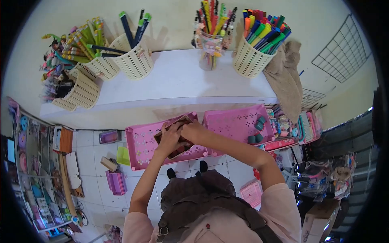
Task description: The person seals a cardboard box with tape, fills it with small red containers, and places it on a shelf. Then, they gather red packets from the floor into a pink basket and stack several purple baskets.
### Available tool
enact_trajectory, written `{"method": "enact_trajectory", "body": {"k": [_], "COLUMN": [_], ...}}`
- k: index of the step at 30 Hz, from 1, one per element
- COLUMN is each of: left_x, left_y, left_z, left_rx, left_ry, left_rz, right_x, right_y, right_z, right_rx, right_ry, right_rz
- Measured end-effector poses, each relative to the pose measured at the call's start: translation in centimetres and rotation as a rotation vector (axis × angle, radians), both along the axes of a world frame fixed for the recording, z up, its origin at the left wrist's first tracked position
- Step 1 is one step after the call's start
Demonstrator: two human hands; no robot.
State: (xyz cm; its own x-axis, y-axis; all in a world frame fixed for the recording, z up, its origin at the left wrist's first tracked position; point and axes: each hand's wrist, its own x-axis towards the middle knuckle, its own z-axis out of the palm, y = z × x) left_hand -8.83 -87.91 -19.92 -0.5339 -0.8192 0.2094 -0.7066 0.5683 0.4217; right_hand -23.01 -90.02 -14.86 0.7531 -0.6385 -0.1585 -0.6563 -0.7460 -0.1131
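A shallow brown box (186,150) sits tilted in the left pink basket (142,156), with dark reddish-brown pieces (176,152) inside it. My left hand (170,139) reaches over the box, its fingers bent down among the contents. Close beside it, my right hand (193,132) is closed, with its fingertips hidden at the box's inner side. What either hand grips is too small and covered to make out. Several teal-green rolls (259,123) lie in the right pink basket (227,121).
Behind the baskets runs a white shelf (174,81) bearing a cream holder of markers (251,60), a pen cup (210,50) and pencil holders (133,62). A brown cloth (285,77) hangs off its right end. On the tiled floor stand a purple bin (116,182) and a green bin (123,155).
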Motion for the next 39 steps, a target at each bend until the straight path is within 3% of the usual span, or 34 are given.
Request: {"method": "enact_trajectory", "body": {"k": [6, 12, 15, 17, 18, 20, 24, 26, 29, 32, 34, 36, 38, 39], "left_x": [0.4, 0.4, 0.4, 0.5, 0.5, 0.4, -0.2, -0.6, -0.8, -1.2, -1.0, -0.9, -1.1, -1.4], "left_y": [-0.7, -0.7, -0.7, -0.7, -0.7, -0.4, 0.7, 1.2, 1.5, 1.5, 1.2, 1.1, 1.2, 1.2], "left_z": [-0.6, -1.3, -0.8, -1.0, -0.7, -0.1, 1.1, 0.8, -1.0, -0.2, -0.6, -0.3, 0.7, 1.6], "left_rx": [0.065, 0.068, 0.096, 0.079, 0.081, 0.083, 0.122, -0.099, -0.127, -0.095, -0.107, -0.051, -0.127, -0.079], "left_ry": [-0.05, -0.054, -0.035, -0.062, -0.065, -0.027, -0.046, -0.112, -0.133, -0.318, -0.256, -0.118, -0.115, -0.126], "left_rz": [-0.017, -0.016, -0.017, -0.018, -0.025, -0.046, -0.037, -0.119, -0.197, -0.203, -0.234, -0.207, -0.22, -0.179], "right_x": [0.7, 0.4, 0.6, 0.8, 0.7, 0.0, -1.3, -1.3, -0.2, 0.0, -1.8, -5.3, -11.1, -14.1], "right_y": [-0.3, -2.2, -2.2, -2.1, -2.3, -2.9, -2.2, -1.9, -1.7, -1.6, -0.8, 0.4, 2.6, 3.9], "right_z": [-2.0, 0.0, 0.4, 0.3, -0.4, -2.2, 0.0, -0.1, -2.9, -2.9, -2.8, -1.1, -2.5, -3.1], "right_rx": [-0.01, 0.169, 0.156, -0.14, -0.137, -0.357, -0.213, -0.113, -0.118, -0.099, -0.189, 0.133, 0.198, -0.117], "right_ry": [-0.099, 0.025, 0.094, 0.183, 0.181, 0.068, 0.07, 0.102, 0.071, 0.064, 0.032, -0.559, -0.736, -0.793], "right_rz": [0.05, 0.119, 0.022, 0.094, 0.088, -0.104, -0.286, -0.483, -0.615, -0.558, -0.539, -0.536, -0.878, -0.91]}}
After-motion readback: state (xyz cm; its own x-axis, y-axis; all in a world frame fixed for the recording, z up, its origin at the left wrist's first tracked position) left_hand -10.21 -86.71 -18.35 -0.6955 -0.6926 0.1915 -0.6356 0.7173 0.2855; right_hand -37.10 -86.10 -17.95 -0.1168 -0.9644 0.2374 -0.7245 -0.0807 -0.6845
